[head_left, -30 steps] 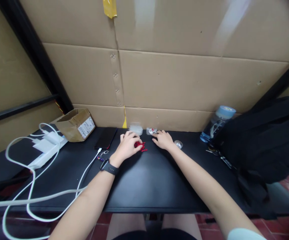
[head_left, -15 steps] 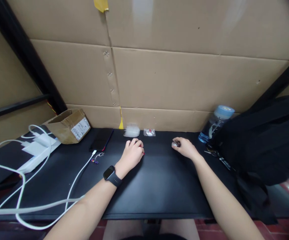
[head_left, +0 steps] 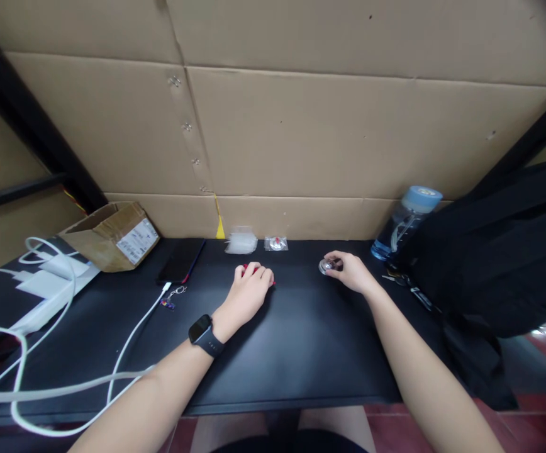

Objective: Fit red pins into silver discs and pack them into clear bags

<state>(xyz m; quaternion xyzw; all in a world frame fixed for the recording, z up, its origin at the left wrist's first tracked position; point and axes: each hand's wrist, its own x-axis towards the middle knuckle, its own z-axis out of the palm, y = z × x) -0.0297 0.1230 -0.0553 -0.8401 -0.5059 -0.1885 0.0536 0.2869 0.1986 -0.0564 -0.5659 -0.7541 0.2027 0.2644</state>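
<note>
The black table runs wide, its near edge just above the person's knees and its far edge shut in by the cardboard wall; the middle stretch in front of both hands lies bare. A black bag crowds the right end, cut off by the frame, with a blue-capped bottle just beside it. On the left, white cables loop off the edge near a cardboard box and a dark phone. The left hand lies curled over a small red thing, mostly hidden, so how firmly it grips cannot be told. The right hand pinches a small round silvery piece at its fingertips. 2 clear packets sit blurred against the wall.
</note>
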